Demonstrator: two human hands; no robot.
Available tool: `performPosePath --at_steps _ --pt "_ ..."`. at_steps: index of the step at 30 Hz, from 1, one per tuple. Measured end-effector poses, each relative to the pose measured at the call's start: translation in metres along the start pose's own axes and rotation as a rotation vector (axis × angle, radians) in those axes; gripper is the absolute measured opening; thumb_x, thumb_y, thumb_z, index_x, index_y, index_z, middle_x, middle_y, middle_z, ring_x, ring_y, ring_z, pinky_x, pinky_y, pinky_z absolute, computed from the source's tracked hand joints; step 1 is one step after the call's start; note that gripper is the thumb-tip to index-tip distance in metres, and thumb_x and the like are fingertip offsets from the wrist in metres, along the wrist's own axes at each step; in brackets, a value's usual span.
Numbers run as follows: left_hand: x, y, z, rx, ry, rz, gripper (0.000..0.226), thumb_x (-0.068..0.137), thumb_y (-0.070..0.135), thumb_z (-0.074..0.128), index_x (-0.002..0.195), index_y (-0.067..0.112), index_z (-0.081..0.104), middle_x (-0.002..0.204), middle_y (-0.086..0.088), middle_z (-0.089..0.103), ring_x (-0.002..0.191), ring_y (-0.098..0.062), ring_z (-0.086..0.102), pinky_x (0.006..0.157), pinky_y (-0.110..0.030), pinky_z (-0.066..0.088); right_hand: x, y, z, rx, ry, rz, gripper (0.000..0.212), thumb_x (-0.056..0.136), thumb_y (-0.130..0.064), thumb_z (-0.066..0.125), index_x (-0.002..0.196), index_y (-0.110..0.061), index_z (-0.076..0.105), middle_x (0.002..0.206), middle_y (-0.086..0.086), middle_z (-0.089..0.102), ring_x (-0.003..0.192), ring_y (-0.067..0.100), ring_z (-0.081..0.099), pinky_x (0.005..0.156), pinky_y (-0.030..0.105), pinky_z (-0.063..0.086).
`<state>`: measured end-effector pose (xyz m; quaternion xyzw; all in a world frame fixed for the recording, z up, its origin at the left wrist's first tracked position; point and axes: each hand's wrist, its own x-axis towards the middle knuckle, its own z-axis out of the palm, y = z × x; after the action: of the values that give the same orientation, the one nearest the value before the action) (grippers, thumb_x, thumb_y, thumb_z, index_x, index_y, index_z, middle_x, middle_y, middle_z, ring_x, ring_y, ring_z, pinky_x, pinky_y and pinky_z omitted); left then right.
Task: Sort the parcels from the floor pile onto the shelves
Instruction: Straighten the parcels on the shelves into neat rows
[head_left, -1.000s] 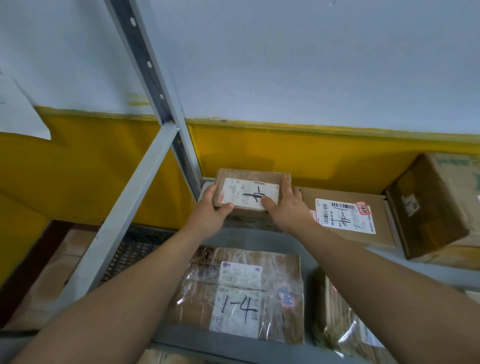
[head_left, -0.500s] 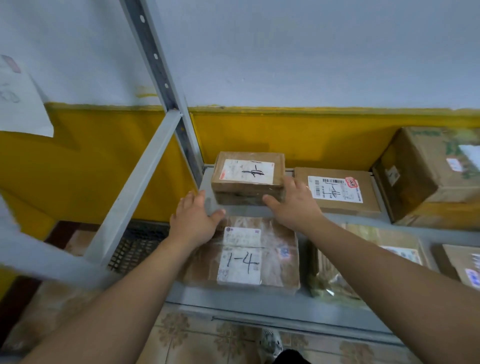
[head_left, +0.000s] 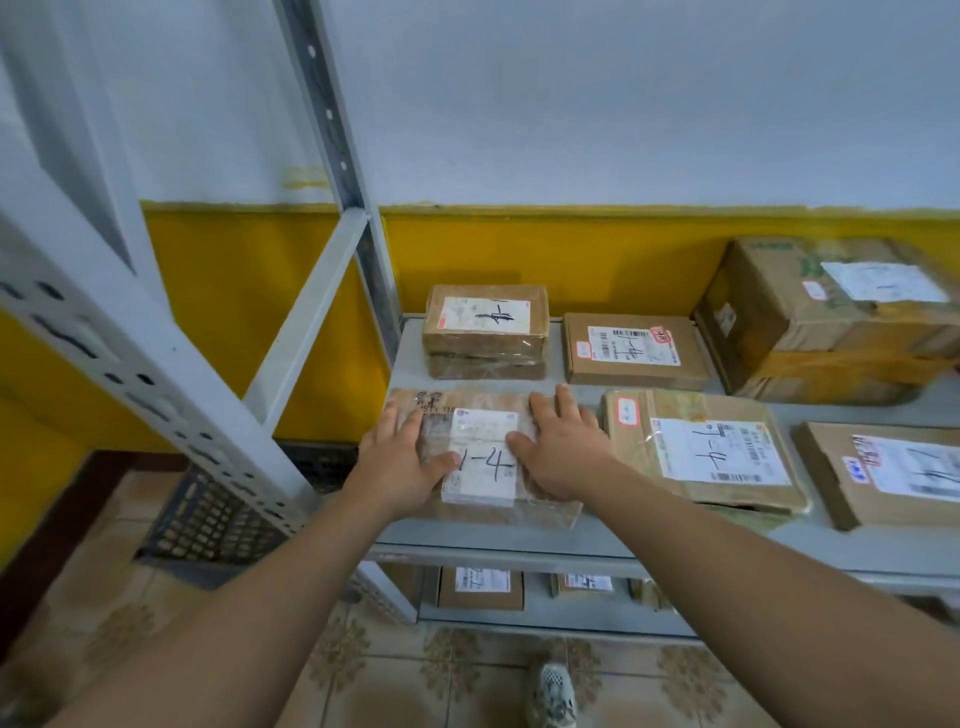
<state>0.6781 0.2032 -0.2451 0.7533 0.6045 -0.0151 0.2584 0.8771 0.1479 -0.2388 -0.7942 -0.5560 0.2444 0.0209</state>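
Task parcel: the plastic-wrapped parcel (head_left: 485, 462) marked "1-4" is lying flat at the front left corner of the shelf (head_left: 675, 551), with its edges sitting square to the shelf's front rim.
Facing: its white label is facing up, the "1-4" is reading upright toward the person, and the label's long side is running front to back.
Long axis: with both hands covering its sides, the parcel is looking close to square, so I cannot tell its long axis.
Left hand (head_left: 402, 462): it is resting flat on the parcel's left part with the fingers straight and the thumb touching the label – the grip is released.
Right hand (head_left: 563, 447): it is lying flat on the right part with the fingers straight and pointing to the back – its grip is also released.
Behind: two small stacked parcels (head_left: 485, 325) are sitting at the back left, just beyond the task parcel and apart from it.
Neighbours: a flat carton (head_left: 634, 351) and a large box (head_left: 831, 317) are standing along the back, and a taped parcel (head_left: 706, 452) is lying just beside the right hand.
Cut off: the far-right parcel (head_left: 893, 473) is running out of view at the edge.
Hard to make out: the lower-shelf parcels (head_left: 480, 587) are showing only their tops under the shelf rim, and the small print on every label is blurring.
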Motion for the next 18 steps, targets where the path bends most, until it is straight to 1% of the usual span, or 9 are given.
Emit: performPosePath --at_steps 3,5,7,9,11,13,14,16,18 --pt "0.006 0.007 -0.003 0.091 0.015 -0.009 0.086 0.089 0.067 0.045 0.155 0.026 0.009 0.163 0.000 -0.006 0.149 -0.029 -0.002 0.118 -0.053 0.014 0.001 0.008 -0.023 -0.046 0.060 -0.046 0.074 0.099 -0.059 0.035 0.159 -0.023 0.009 0.167 0.006 0.001 0.153 0.029 0.002 0.122 0.047 0.011" --pt "0.010 0.015 -0.005 0.172 0.058 0.023 0.084 0.089 0.068 0.043 0.154 0.027 0.010 0.163 -0.002 -0.002 0.149 -0.029 -0.004 0.118 -0.056 0.008 -0.002 0.027 -0.043 -0.047 0.132 -0.037 0.072 0.100 -0.057 0.036 0.158 -0.022 0.014 0.166 0.007 0.009 0.152 0.027 0.007 0.121 0.044 0.012" --pt "0.013 0.028 -0.003 0.234 0.101 0.088 0.080 0.088 0.069 0.042 0.152 0.028 0.016 0.163 -0.003 0.003 0.149 -0.030 -0.002 0.118 -0.057 0.007 -0.009 0.056 -0.057 -0.050 0.185 0.025 0.071 0.099 -0.057 0.038 0.157 -0.022 0.019 0.165 0.008 0.014 0.151 0.028 0.011 0.122 0.046 0.015" --pt "0.013 0.050 0.003 0.273 0.106 0.172 0.078 0.090 0.067 0.041 0.152 0.027 0.018 0.163 -0.005 0.003 0.149 -0.029 -0.001 0.119 -0.054 0.007 -0.014 0.090 -0.064 -0.079 0.198 0.120 0.072 0.097 -0.060 0.040 0.156 -0.023 0.022 0.164 0.008 0.017 0.150 0.031 0.013 0.121 0.050 0.017" --pt "0.008 0.078 0.011 0.243 0.093 0.268 0.077 0.090 0.064 0.045 0.153 0.027 0.018 0.163 -0.004 0.001 0.150 -0.027 -0.004 0.120 -0.052 0.003 -0.019 0.121 -0.068 -0.124 0.175 0.225 0.075 0.093 -0.066 0.039 0.155 -0.028 0.020 0.165 0.006 0.013 0.151 0.034 0.008 0.119 0.059 0.015" --pt "-0.002 0.109 0.022 0.230 0.076 0.391 0.078 0.089 0.064 0.047 0.153 0.028 0.018 0.164 -0.003 0.001 0.150 -0.025 -0.005 0.118 -0.050 0.000 -0.022 0.144 -0.069 -0.114 0.117 0.291 0.077 0.091 -0.072 0.036 0.155 -0.035 0.016 0.166 0.004 0.002 0.151 0.038 -0.003 0.115 0.067 0.010" --pt "-0.007 0.125 0.029 0.250 0.054 0.450 0.081 0.088 0.067 0.046 0.153 0.028 0.016 0.164 -0.003 0.001 0.150 -0.024 -0.006 0.118 -0.050 -0.001 -0.023 0.154 -0.069 -0.090 0.086 0.298 0.077 0.091 -0.073 0.035 0.155 -0.037 0.013 0.167 0.004 -0.003 0.151 0.040 -0.006 0.115 0.068 0.009" --pt "-0.015 0.152 0.043 0.346 -0.017 0.504 0.092 0.082 0.077 0.040 0.154 0.029 0.008 0.163 -0.004 0.000 0.149 -0.026 -0.009 0.117 -0.053 -0.009 -0.024 0.171 -0.064 -0.033 0.041 0.275 0.078 0.091 -0.074 0.035 0.156 -0.040 0.007 0.166 0.003 -0.008 0.150 0.042 -0.007 0.116 0.066 0.012" --pt "-0.017 0.172 0.056 0.462 -0.083 0.480 0.102 0.077 0.084 0.037 0.154 0.030 -0.003 0.163 -0.006 -0.001 0.148 -0.029 -0.014 0.114 -0.058 -0.017 -0.022 0.184 -0.059 0.018 0.039 0.229 0.080 0.091 -0.074 0.036 0.156 -0.040 0.004 0.166 0.003 -0.008 0.151 0.040 -0.003 0.118 0.058 0.015"
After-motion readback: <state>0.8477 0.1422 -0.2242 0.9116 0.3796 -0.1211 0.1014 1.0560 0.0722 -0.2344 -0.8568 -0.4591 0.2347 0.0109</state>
